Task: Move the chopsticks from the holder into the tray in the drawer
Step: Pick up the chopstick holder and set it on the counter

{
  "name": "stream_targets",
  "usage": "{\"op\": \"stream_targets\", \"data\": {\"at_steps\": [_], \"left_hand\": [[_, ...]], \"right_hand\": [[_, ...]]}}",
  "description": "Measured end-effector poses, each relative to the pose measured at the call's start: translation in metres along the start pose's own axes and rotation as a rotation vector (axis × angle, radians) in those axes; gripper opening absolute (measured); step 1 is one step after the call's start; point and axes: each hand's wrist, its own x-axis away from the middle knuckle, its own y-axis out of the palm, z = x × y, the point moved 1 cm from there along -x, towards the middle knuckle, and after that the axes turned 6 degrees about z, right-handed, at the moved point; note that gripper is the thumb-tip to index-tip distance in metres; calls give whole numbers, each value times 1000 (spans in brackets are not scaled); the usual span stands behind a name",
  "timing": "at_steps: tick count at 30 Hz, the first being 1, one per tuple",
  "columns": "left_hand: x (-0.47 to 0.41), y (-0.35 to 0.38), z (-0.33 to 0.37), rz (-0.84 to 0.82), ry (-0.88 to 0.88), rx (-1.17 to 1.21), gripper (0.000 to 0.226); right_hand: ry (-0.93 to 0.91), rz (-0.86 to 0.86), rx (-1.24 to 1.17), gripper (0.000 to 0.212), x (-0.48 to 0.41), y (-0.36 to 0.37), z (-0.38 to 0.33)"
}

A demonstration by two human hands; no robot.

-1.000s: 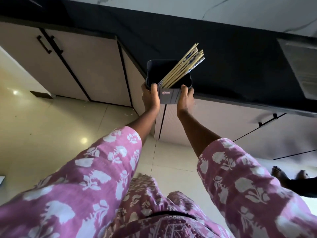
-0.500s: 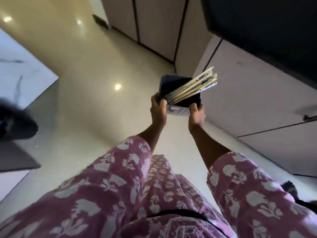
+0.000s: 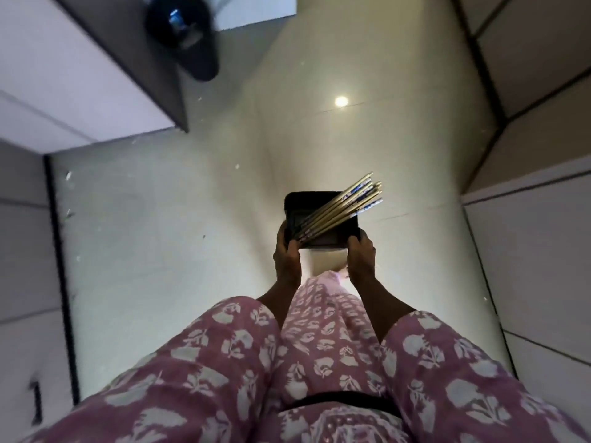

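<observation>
A black holder (image 3: 320,219) is held out in front of the body above a pale tiled floor (image 3: 192,203). It is gripped at its near left corner by the left hand (image 3: 287,254) and at its near right corner by the right hand (image 3: 361,254), the fingers of both curled closed around its edges. A bundle of chopsticks (image 3: 343,207) is seen inside it, leaning with the tips past its far right rim. Cabinets (image 3: 527,235) are seen to the right.

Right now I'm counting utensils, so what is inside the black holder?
The holder contains a bundle of chopsticks leaning toward its right side, tips sticking out past the rim. The left hand and right hand grip its near edge. Its shadowed bottom is partly covered, so an exact count isn't possible.
</observation>
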Motion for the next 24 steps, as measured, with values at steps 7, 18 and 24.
{"op": "stream_targets", "data": {"at_steps": [7, 18, 24], "left_hand": [[20, -141, -31, 344, -29, 343, 57], [57, -328, -83, 840, -105, 865, 48], [76, -406, -92, 1130, -58, 1111, 46]], "right_hand": [[-220, -338, 199, 39, 92, 100, -11], [-547, -838, 577, 45, 261, 254, -8], [-701, -1063, 808, 33, 329, 336, 14]]}}
